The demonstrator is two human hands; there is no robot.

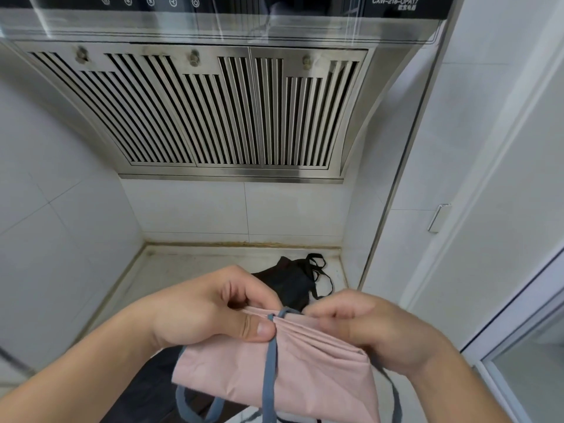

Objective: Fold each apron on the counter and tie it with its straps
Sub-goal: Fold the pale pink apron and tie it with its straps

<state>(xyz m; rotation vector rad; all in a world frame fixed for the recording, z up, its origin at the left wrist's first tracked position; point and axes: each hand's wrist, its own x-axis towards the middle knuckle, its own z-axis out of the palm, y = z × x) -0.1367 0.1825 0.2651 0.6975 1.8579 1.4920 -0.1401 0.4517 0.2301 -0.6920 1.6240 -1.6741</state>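
Observation:
A folded pink apron [305, 374] is held up in front of me, with a grey-blue strap [270, 370] running down over its middle. My left hand [210, 309] grips the apron's top edge, thumb pressing the strap against the cloth. My right hand [375, 325] has curled fingers at the top edge beside the strap's loop; what it pinches is hidden. A black apron [293, 285] with black straps lies crumpled on the counter [183, 270] behind my hands.
A steel range hood [213, 111] hangs overhead. White tiled walls close in the counter on the left and back. A white cabinet panel with a metal handle [438, 218] stands to the right. Dark cloth [152, 383] lies below the pink apron.

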